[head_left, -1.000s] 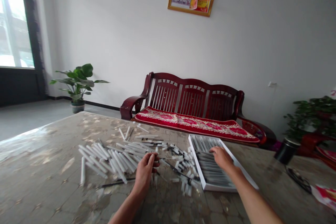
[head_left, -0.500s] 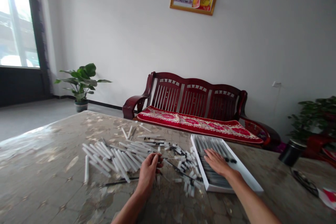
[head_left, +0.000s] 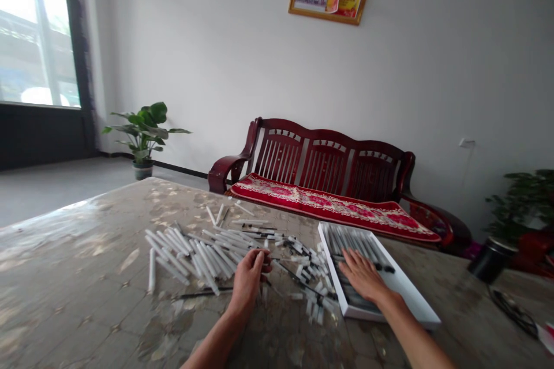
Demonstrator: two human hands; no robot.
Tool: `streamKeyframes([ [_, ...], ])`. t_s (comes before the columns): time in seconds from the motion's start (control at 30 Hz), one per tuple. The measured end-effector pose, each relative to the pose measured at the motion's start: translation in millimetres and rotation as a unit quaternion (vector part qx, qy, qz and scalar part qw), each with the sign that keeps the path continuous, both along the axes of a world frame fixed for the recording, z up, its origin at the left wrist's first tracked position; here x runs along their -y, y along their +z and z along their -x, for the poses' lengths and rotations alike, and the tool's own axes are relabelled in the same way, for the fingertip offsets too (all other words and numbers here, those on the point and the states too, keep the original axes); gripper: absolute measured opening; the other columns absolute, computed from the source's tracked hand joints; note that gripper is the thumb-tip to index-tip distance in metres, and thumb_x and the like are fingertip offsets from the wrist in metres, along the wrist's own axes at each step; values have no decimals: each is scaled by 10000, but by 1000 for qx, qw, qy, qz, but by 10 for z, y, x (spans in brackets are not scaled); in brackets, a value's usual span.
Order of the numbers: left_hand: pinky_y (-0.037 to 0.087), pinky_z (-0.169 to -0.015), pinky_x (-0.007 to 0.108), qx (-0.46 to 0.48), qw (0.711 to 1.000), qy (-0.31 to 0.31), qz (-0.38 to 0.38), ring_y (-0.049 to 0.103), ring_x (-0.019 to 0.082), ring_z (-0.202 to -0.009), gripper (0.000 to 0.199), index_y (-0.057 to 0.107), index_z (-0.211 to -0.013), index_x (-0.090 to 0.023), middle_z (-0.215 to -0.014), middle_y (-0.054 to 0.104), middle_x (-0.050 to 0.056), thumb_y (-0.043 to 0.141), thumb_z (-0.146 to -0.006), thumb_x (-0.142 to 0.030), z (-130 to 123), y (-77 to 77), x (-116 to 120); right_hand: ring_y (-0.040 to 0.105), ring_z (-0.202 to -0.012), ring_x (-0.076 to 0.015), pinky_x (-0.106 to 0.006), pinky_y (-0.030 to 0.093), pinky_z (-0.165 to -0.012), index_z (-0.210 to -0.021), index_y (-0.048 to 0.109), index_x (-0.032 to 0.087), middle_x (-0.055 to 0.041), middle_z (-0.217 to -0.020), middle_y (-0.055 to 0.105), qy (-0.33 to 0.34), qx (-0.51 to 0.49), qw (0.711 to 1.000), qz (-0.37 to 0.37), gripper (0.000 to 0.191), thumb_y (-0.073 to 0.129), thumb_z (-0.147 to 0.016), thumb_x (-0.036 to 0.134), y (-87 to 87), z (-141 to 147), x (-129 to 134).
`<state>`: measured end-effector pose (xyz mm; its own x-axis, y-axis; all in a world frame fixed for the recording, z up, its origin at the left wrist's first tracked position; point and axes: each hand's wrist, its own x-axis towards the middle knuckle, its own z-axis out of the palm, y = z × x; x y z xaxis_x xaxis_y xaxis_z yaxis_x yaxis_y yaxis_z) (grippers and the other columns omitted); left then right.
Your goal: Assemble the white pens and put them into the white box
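**A:** Start at the left. Past the window (head_left: 38,34) and the potted plant (head_left: 145,135), what's lying on the worktop (head_left: 64,282)?

**B:** A loose heap of white tubes (head_left: 182,253), most of them side by side and pointing roughly the same way, perhaps so one can be picked off the edge easily. A thin black rod (head_left: 201,294) lies just below them.

**A:** And the left hand (head_left: 249,282)?

**B:** At the heap's right edge, with its fingers (head_left: 259,259) curled together as if pinching something small. I can't tell what from here.

**A:** What's beyond it?

**B:** A scatter of shorter white pieces with black ends (head_left: 312,294), between that hand and the tray, placed within reach of both hands.

**A:** That white tray (head_left: 415,300), then?

**B:** It's shallow and open, with slim sticks (head_left: 350,240) packed in neat rows. The right hand (head_left: 361,277) lies on them, its fingers spread apart, seemingly to keep the rows steady. Behind the tray stands a dark wooden sofa (head_left: 329,153) with a red cushion.

**A:** Anything further right?

**B:** A black canister (head_left: 491,259) near the worktop's far edge, well apart from all those pieces.
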<state>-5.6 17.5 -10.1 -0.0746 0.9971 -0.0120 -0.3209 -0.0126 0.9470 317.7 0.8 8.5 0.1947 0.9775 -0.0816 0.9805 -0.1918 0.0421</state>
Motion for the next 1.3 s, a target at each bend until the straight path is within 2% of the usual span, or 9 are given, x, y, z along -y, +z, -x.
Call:
streamKeyframes([
  [0.2,409,-451,231,32,995,95,-14,608,152,-534,459,658,-843,-156,-690,669,32,643,-674,-582,48,63,-6,410,-1374,-290,-477,311,-1122,-1388,515,203,-109,-1466,486,15,-17,991,-132,581,321,-930,503,-105,-103,-78],
  [0.37,377,-439,227,79,977,199,-12,562,124,-501,485,636,-896,-156,-712,644,25,605,-700,-598,149,73,-82,585,-1178,-238,-347,419,-1027,-1185,649,162,-123,-1252,647,115,-100,943,-295,399,422,-894,315,141,459,-137],
  [0.47,362,-443,216,80,969,236,-3,541,104,-501,429,631,-919,-170,-728,627,7,579,-738,-556,207,71,-119,637,-1053,-202,-287,456,-922,-1071,688,216,-68,-1102,705,167,-135,942,-257,290,489,-861,231,260,1093,-126],
  [0.6,360,-450,202,84,963,256,9,514,84,-495,364,633,-928,-181,-716,598,-17,556,-769,-499,258,65,-125,663,-930,-171,-237,456,-772,-938,701,250,-19,-987,715,175,-138,960,-170,156,570,-857,274,260,1889,-104],
  [0.77,375,-455,210,89,961,260,18,501,84,-486,351,631,-921,-178,-705,591,-18,550,-771,-485,261,50,-108,664,-977,-219,-281,461,-786,-928,691,216,-66,-1022,708,196,-96,970,-105,169,643,-825,341,198,2399,-69],
  [0.93,413,-478,230,72,966,246,16,518,101,-497,371,644,-902,-175,-684,594,-15,546,-777,-511,232,3,-129,656,-1048,-293,-361,485,-827,-1086,658,151,-136,-1090,704,201,-39,977,-67,266,598,-843,243,258,2524,-15],
  [1.1,477,-566,272,4,973,229,-18,609,168,-612,353,667,-873,-181,-685,633,17,546,-802,-505,208,-24,-117,687,-982,-265,-324,489,-776,-1048,682,157,-142,-1059,719,190,-2,980,-64,294,458,-867,97,300,2450,13],
  [1.23,494,-754,330,-149,960,211,-113,641,216,-796,165,690,-869,-217,-836,670,52,545,-815,-276,160,-12,-29,689,-948,-228,-279,478,-765,-976,692,203,-89,-1013,735,167,-62,978,-113,230,482,-890,168,281,2248,25],
  [1.3,476,-831,349,-254,933,196,-164,623,224,-895,260,710,-906,-241,-944,658,59,511,-781,-129,133,-9,21,682,-940,-209,-268,472,-785,-947,694,213,-69,-990,735,164,-118,967,-157,227,476,-895,181,281,2141,35],
])
